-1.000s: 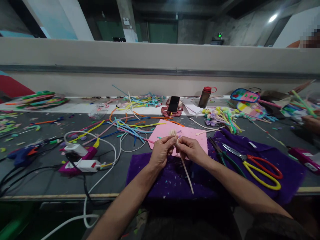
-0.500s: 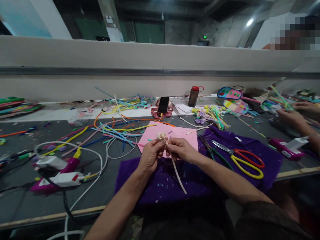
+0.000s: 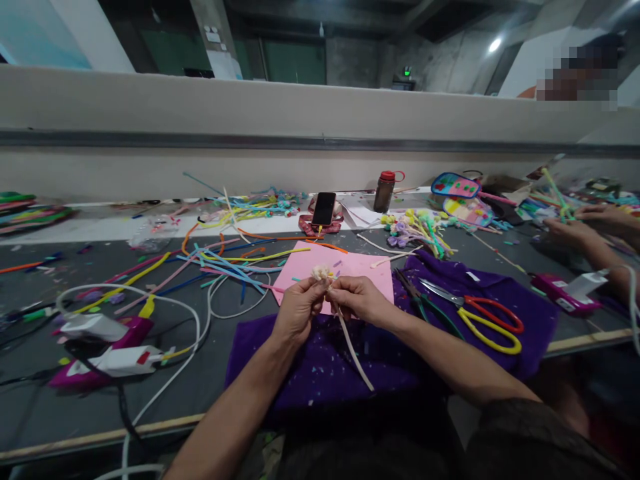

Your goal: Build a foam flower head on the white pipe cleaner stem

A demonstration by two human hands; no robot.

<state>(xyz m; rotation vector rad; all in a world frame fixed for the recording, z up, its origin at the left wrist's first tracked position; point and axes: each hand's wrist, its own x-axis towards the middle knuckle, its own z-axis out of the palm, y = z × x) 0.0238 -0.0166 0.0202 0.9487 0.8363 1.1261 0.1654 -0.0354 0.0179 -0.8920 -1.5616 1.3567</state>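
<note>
My left hand (image 3: 303,307) pinches a cream pipe-cleaner flower (image 3: 321,272), whose bunched head shows above the thumb. Close against it, my right hand (image 3: 357,297) has its fingers pressed together at the flower's base. From between the hands a cream pipe-cleaner stem (image 3: 354,350) hangs down toward me. The fingertips hide where stem and head meet. Under the hands lie a pink sheet (image 3: 287,270) and a purple cloth (image 3: 255,353) flecked with scraps. Scissors (image 3: 487,320) with one red and one yellow handle rest on the cloth, beside dark green-handled pliers (image 3: 425,303).
Loose coloured pipe cleaners (image 3: 225,267) spread to the left, near magenta power strips (image 3: 85,370) and a white cable. A phone (image 3: 324,209), a bottle (image 3: 385,192) and finished flowers (image 3: 417,230) stand or lie behind. At far right, a co-worker's hands (image 3: 575,230) hold pipe cleaners.
The whole view has shifted slightly, so things sit a little further left and up. Both hands keep their grip on the flower, with only a slight finger movement.
</note>
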